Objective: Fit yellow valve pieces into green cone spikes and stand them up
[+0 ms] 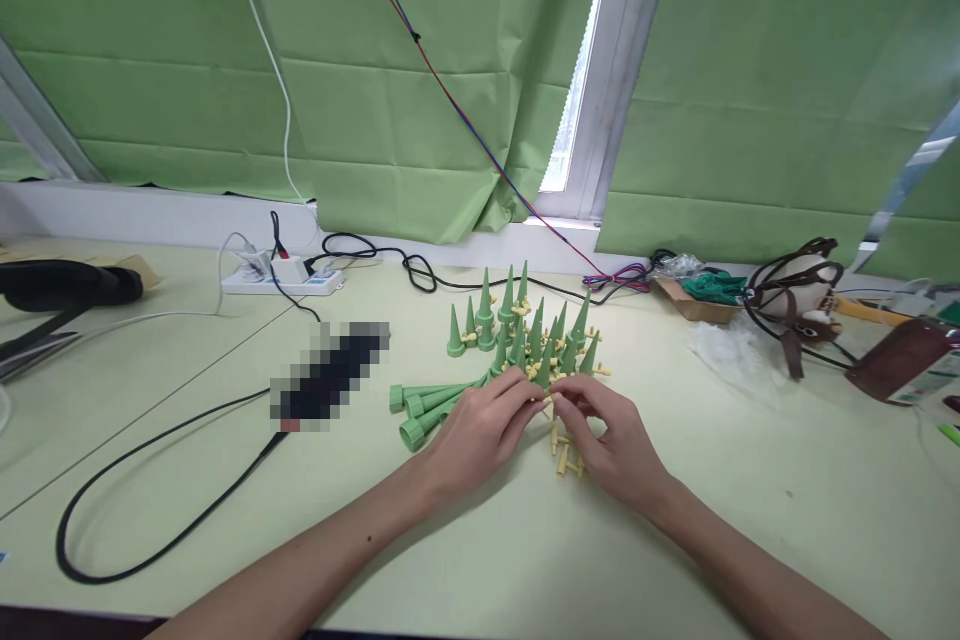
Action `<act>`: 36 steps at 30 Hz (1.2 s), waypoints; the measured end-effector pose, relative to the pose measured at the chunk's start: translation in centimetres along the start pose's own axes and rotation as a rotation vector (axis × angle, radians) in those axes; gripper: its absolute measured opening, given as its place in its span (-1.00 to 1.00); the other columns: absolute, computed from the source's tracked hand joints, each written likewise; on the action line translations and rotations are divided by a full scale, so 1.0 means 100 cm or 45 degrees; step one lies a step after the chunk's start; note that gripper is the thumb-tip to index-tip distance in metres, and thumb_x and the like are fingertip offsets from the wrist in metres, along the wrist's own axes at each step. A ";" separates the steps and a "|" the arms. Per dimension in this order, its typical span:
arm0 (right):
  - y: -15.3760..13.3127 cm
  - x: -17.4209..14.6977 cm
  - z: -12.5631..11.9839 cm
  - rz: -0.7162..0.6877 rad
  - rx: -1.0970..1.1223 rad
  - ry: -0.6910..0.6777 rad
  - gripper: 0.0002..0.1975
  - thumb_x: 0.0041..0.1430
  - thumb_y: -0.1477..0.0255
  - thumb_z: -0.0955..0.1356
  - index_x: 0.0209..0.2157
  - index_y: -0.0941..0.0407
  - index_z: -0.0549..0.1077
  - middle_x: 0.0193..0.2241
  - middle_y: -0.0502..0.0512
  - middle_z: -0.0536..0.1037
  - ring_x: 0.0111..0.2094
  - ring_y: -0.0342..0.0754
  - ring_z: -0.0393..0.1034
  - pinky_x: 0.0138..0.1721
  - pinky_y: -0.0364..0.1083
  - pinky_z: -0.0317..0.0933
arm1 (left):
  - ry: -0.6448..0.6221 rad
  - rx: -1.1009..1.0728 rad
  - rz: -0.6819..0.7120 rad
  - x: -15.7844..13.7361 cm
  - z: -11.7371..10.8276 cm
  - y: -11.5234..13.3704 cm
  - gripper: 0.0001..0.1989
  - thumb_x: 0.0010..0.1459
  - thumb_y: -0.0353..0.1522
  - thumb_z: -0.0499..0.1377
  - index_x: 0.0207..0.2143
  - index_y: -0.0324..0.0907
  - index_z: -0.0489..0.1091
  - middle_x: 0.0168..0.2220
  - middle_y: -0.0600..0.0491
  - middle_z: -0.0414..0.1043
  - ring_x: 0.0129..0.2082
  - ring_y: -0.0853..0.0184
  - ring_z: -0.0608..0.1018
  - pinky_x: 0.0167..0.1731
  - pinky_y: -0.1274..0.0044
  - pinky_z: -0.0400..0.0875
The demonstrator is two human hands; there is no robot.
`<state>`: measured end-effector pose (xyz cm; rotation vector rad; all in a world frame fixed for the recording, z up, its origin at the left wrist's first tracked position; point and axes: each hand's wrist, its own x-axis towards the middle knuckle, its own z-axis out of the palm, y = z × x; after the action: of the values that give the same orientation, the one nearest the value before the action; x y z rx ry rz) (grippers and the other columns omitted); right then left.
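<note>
My left hand [487, 420] and my right hand [611, 435] meet at the middle of the table, fingertips closed in a pinch around a small yellow plastic fitting [550, 400]. Its far details are covered by my fingers. Just beyond them stands a cluster of green pointed plastic spikes [536, 330], several with yellow fittings stuck in their sides. Left of my left hand, more green spikes [442, 400] lie on their sides, capped ends outward. A few loose yellow fittings [562, 460] rest on the table by my right hand.
On the pale table [480, 560] a blurred dark device [330, 375] with a black cable lies to the left. A white power strip [285, 280] is at the back. To the right are a small cardboard box [697, 305], clear plastic [731, 355] and a brown bottle [900, 365].
</note>
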<state>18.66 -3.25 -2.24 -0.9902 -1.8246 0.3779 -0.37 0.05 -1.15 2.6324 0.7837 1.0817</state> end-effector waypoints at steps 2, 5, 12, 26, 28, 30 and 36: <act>0.001 0.000 0.000 -0.021 0.005 0.002 -0.86 0.37 0.45 0.24 -0.17 0.11 0.43 -0.33 0.08 0.52 -0.39 -0.09 0.40 -0.38 -0.12 0.33 | 0.009 -0.005 -0.010 0.000 0.000 0.000 -0.84 0.39 -0.44 0.00 -0.19 -0.20 0.37 -0.31 0.04 0.36 -0.39 0.39 0.40 -0.42 0.57 0.26; 0.002 0.000 0.000 -0.029 -0.005 0.011 -0.87 0.37 0.45 0.25 -0.17 0.11 0.43 -0.34 0.08 0.52 -0.39 -0.09 0.40 -0.39 -0.12 0.33 | 0.014 -0.001 -0.029 0.001 0.000 0.000 -0.85 0.38 -0.44 0.00 -0.18 -0.20 0.37 -0.31 0.05 0.36 -0.40 0.40 0.39 -0.42 0.57 0.26; 0.004 0.000 0.000 0.012 -0.016 0.045 -0.87 0.38 0.45 0.25 -0.20 0.10 0.44 -0.35 0.06 0.52 -0.37 -0.08 0.41 -0.36 -0.12 0.36 | 0.034 0.019 -0.020 0.001 0.001 -0.002 -0.85 0.38 -0.43 0.01 -0.20 -0.20 0.37 -0.32 0.06 0.33 -0.43 0.41 0.36 -0.46 0.58 0.23; 0.004 -0.001 0.000 0.021 -0.027 0.062 -0.87 0.39 0.43 0.25 -0.20 0.09 0.43 -0.36 0.05 0.52 -0.38 -0.08 0.41 -0.36 -0.12 0.36 | 0.030 0.023 -0.008 -0.001 -0.001 -0.001 -0.84 0.39 -0.44 -0.01 -0.16 -0.19 0.37 -0.31 0.05 0.34 -0.43 0.41 0.37 -0.46 0.58 0.24; 0.004 0.000 0.001 0.015 -0.031 0.076 -0.87 0.38 0.43 0.25 -0.20 0.09 0.43 -0.36 0.06 0.52 -0.37 -0.08 0.42 -0.36 -0.12 0.36 | 0.024 0.021 -0.007 -0.001 -0.001 -0.002 -0.84 0.39 -0.44 -0.01 -0.15 -0.19 0.36 -0.30 0.04 0.34 -0.42 0.40 0.38 -0.45 0.57 0.26; 0.004 0.000 0.000 0.012 -0.034 0.079 -0.87 0.38 0.43 0.25 -0.21 0.10 0.43 -0.37 0.05 0.51 -0.38 -0.09 0.41 -0.36 -0.12 0.36 | 0.020 0.025 -0.005 -0.001 -0.001 -0.002 -0.83 0.39 -0.44 -0.02 -0.14 -0.19 0.36 -0.29 0.04 0.34 -0.41 0.40 0.39 -0.44 0.57 0.26; 0.003 0.000 0.001 0.035 -0.047 0.100 -0.85 0.39 0.41 0.25 -0.20 0.10 0.44 -0.36 0.07 0.53 -0.37 -0.07 0.43 -0.35 -0.11 0.38 | 0.022 0.042 -0.008 -0.002 -0.001 -0.002 -0.80 0.39 -0.45 -0.05 -0.13 -0.18 0.36 -0.30 0.03 0.34 -0.42 0.40 0.38 -0.45 0.58 0.26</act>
<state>18.78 -3.05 -2.51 -1.0424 -1.7544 0.3191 -0.60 0.11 -1.27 2.6495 0.8201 1.1004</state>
